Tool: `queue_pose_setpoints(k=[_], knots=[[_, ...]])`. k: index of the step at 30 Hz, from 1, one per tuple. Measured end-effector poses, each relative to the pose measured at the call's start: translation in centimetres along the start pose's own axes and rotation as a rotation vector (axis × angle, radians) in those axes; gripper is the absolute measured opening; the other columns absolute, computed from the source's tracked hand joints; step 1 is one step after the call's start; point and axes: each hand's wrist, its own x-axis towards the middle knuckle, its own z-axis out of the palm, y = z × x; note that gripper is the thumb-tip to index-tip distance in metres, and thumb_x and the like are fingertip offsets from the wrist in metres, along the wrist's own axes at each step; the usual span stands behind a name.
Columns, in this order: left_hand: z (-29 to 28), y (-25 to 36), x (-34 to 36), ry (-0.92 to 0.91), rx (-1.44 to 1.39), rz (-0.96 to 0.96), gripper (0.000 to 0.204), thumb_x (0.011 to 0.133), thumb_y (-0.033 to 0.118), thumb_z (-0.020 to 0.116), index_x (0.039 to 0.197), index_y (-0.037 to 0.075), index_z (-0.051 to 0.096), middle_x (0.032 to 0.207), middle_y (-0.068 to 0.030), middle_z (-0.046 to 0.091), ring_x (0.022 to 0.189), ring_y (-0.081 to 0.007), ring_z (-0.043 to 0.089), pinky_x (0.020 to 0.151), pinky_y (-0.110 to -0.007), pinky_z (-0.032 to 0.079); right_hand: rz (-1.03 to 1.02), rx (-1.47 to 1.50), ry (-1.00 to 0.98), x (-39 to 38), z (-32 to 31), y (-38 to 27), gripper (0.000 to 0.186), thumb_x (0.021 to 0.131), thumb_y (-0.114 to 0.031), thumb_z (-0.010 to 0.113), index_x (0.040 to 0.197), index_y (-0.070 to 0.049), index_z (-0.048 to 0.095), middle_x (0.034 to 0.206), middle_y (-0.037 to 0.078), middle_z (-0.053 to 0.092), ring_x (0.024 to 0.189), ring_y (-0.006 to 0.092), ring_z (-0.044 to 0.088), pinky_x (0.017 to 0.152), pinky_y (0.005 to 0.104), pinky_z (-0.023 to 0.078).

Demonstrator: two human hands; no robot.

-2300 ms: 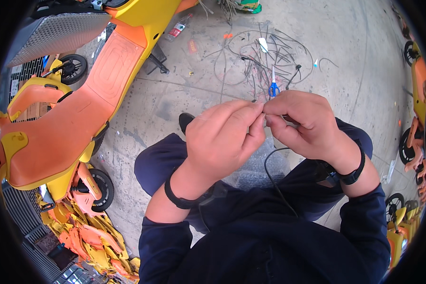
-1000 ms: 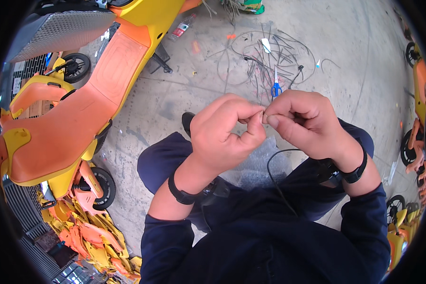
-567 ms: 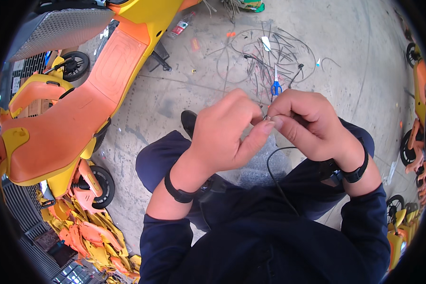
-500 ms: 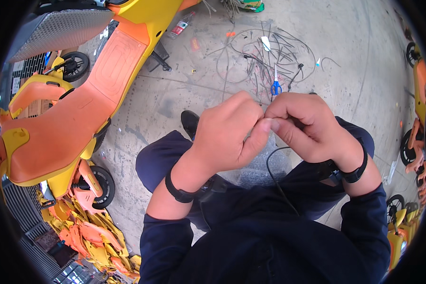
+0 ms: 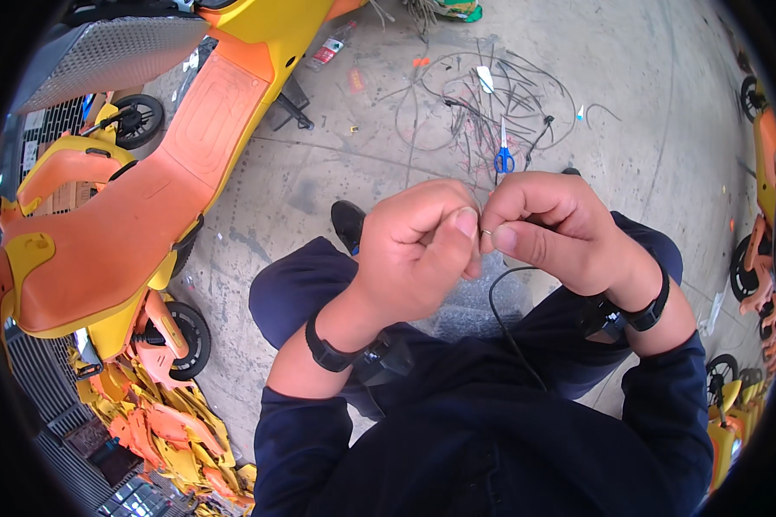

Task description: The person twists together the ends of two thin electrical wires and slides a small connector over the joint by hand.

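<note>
In front of my lap my two closed hands meet almost knuckle to knuckle. My right hand [image 5: 565, 233] pinches a thin wire [image 5: 487, 231] between thumb and forefinger, and a short bit of it shows in the gap. Curled tight with its thumb against the forefinger, my left hand [image 5: 418, 246] hides whatever is in its grip. A dark cable [image 5: 497, 314] curves up from my lap and passes out of sight under my right hand. Clear plastic wrap [image 5: 470, 314] lies below, between my legs.
Blue-handled scissors [image 5: 504, 159] lie on the concrete floor beside a tangle of cut cables [image 5: 513, 95]. A yellow and orange scooter body [image 5: 147, 189] fills the left side, with a heap of similar panels [image 5: 168, 426] below it. A plastic bottle [image 5: 326, 53] lies farther off.
My thumbs have come apart, opening a small gap where the thin wire shows. My left hand has turned a little, its thumb now pointing up.
</note>
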Motion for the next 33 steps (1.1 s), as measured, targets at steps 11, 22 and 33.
queue_pose_setpoints(k=[11, 22, 33], knots=[[-0.1, 0.8, 0.4, 0.034, -0.318, -0.154, 0.017, 0.098, 0.015, 0.051, 0.097, -0.001, 0.058, 0.093, -0.0091, 0.060, 0.070, -0.0111, 0.060, 0.059, -0.024, 0.049, -0.096, -0.130, 0.073, -0.2, -0.2, -0.5, 0.009, 0.094, -0.002, 0.051, 0.092, 0.000, 0.059, 0.084, 0.004, 0.063, 0.073, 0.0076, 0.054, 0.066, 0.0229, 0.044], [-2.0, 1.2, 0.7, -0.125, 0.154, -0.280, 0.014, 0.088, 0.009, 0.066, 0.099, 0.002, 0.066, 0.085, -0.0032, 0.063, 0.066, -0.0063, 0.058, 0.058, -0.021, 0.044, -0.258, -0.773, 0.186, 0.1, -1.0, -0.4, 0.008, 0.077, 0.003, 0.062, 0.081, -0.004, 0.063, 0.069, 0.005, 0.059, 0.053, 0.0166, 0.052, 0.050, 0.0271, 0.042], [-1.6, 0.5, 0.7, 0.014, 0.761, 0.392, 0.022, 0.071, -0.006, 0.071, 0.090, 0.002, 0.069, 0.082, -0.0085, 0.063, 0.064, -0.0171, 0.059, 0.054, -0.026, 0.046, 0.335, -0.003, 0.118, 0.2, -1.5, -0.7, 0.015, 0.096, -0.014, 0.054, 0.092, -0.002, 0.063, 0.068, -0.002, 0.056, 0.053, 0.0021, 0.042, 0.046, 0.0189, 0.032]])
